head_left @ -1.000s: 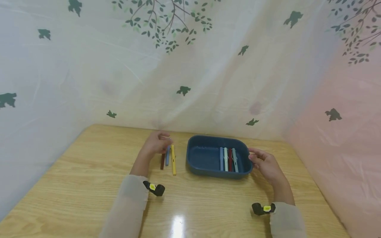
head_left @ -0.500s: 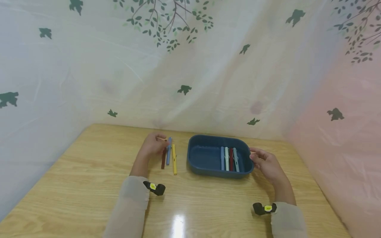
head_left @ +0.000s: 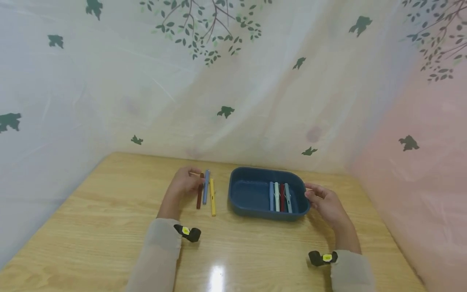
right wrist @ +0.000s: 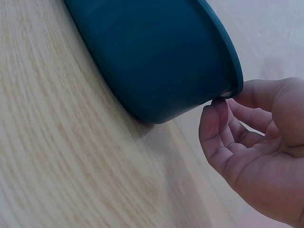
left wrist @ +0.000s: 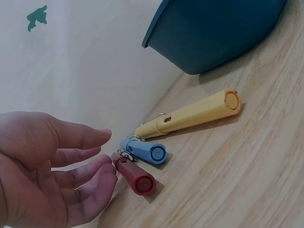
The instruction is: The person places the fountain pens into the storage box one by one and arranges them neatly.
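In the head view, three pens lie side by side on the wooden table: a dark red pen (head_left: 199, 198), a blue pen (head_left: 206, 191) and a yellow pen (head_left: 213, 200). My left hand (head_left: 184, 181) is at the far end of the dark red one. Its thumb and fingers (left wrist: 102, 178) are parted and loosely bent beside the clip ends in the left wrist view. My right hand (head_left: 327, 205) pinches the right rim of a dark blue box (head_left: 251, 192), thumb at the rim and fingers (right wrist: 211, 128) bent below it.
Inside the box's right half lie a blue pen (head_left: 271, 196), a white pen (head_left: 277, 197), a red pen (head_left: 282, 198) and a grey-blue pen (head_left: 288, 198). A patterned curtain (head_left: 175, 101) hangs behind the table (head_left: 109, 219).
My left hand has drawn back to the left, from over the blue and yellow pens' far ends to the dark red pen. My right hand stays at the box rim.
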Demonstrator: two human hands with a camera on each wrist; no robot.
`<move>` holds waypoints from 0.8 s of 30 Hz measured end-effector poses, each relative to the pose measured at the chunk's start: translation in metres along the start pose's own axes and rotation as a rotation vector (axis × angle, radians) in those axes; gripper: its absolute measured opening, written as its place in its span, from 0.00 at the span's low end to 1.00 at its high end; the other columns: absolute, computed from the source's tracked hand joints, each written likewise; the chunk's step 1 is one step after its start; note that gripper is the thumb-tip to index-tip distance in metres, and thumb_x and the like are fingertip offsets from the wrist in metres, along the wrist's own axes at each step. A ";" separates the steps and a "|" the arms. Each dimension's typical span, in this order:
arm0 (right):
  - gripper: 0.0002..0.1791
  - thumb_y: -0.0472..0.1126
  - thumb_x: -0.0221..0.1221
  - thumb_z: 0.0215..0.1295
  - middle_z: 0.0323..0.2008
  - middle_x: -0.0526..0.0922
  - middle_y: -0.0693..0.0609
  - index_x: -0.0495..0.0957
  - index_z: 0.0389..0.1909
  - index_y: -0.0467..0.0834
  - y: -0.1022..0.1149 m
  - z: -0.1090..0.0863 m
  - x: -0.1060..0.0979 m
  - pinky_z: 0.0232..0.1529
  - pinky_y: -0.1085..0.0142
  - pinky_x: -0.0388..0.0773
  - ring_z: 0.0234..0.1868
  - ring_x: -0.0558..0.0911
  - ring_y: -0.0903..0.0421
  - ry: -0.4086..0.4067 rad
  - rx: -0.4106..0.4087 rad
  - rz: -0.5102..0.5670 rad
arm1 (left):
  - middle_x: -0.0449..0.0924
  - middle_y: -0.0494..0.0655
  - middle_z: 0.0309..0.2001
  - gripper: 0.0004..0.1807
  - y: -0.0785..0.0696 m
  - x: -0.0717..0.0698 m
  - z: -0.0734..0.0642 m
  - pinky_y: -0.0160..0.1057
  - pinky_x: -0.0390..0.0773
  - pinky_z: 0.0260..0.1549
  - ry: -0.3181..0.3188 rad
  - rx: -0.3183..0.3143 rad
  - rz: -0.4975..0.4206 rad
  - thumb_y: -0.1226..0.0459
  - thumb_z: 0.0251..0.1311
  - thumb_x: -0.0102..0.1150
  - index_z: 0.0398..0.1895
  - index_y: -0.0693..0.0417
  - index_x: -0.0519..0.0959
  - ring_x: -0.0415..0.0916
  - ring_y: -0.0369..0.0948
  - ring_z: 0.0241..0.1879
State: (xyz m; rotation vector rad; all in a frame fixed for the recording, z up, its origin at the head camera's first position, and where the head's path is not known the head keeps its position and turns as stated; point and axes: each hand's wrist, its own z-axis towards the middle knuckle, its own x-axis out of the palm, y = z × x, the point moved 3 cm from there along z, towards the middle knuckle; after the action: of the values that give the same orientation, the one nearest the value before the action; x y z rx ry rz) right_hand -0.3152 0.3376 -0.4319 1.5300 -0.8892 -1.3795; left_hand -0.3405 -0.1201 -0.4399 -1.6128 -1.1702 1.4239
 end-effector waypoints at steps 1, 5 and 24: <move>0.28 0.45 0.56 0.79 0.52 0.78 0.44 0.68 0.73 0.37 0.000 0.000 0.000 0.45 0.72 0.81 0.44 0.77 0.62 0.001 -0.001 -0.005 | 0.81 0.62 0.51 0.23 0.001 0.000 0.000 0.40 0.86 0.36 0.000 -0.003 0.003 0.70 0.66 0.64 0.63 0.63 0.74 0.83 0.48 0.41; 0.27 0.44 0.56 0.79 0.50 0.77 0.46 0.68 0.73 0.37 -0.001 0.001 0.000 0.43 0.71 0.80 0.40 0.76 0.62 -0.012 -0.006 -0.008 | 0.82 0.61 0.50 0.23 0.002 0.001 0.001 0.41 0.87 0.36 -0.005 -0.010 0.023 0.70 0.65 0.66 0.62 0.62 0.74 0.83 0.48 0.41; 0.27 0.43 0.55 0.79 0.52 0.78 0.45 0.67 0.73 0.37 -0.002 0.003 0.001 0.45 0.72 0.81 0.44 0.77 0.64 -0.010 -0.006 0.000 | 0.78 0.62 0.54 0.30 0.003 -0.003 -0.003 0.41 0.88 0.39 0.074 0.030 0.072 0.78 0.55 0.71 0.62 0.65 0.73 0.82 0.50 0.45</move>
State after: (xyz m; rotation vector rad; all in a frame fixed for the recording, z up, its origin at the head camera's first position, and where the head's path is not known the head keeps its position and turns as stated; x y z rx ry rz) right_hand -0.3184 0.3371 -0.4341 1.5195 -0.8908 -1.3901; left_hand -0.3366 -0.1235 -0.4411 -1.6875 -1.0540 1.4070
